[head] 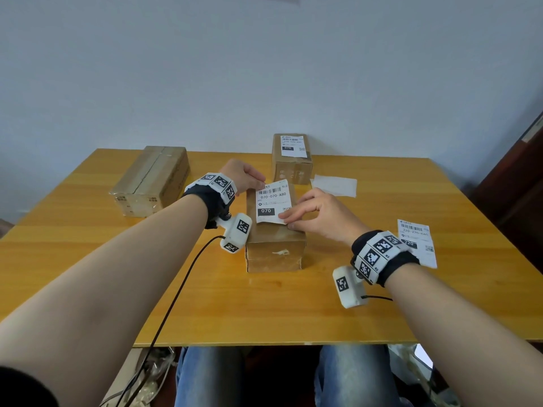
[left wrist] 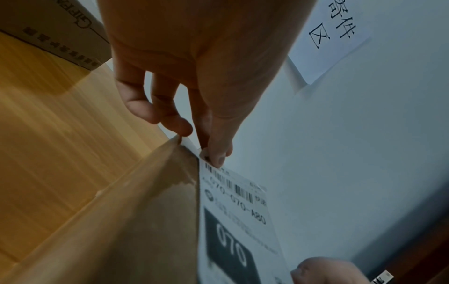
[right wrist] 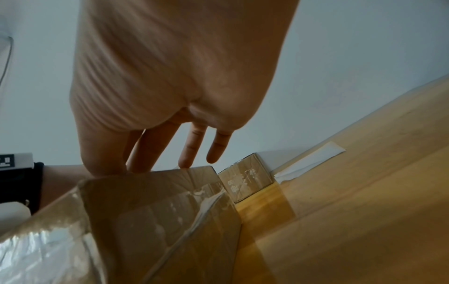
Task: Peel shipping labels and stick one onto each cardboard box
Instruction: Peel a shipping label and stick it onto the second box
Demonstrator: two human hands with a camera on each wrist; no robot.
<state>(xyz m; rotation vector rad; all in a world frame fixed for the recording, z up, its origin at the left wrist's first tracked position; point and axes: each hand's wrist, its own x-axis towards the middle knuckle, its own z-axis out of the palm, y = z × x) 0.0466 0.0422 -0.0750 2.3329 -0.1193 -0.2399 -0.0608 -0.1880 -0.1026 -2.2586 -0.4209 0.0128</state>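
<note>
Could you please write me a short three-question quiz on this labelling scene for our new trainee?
1. True or false: the far box already carries a label.
2. Which hand pinches the far corner of the 070 label: A left hand, B right hand?
3. Fill in: the spare label beside the right wrist begins with the number ___.

Key: 1 true; 2 A; 3 220.
</note>
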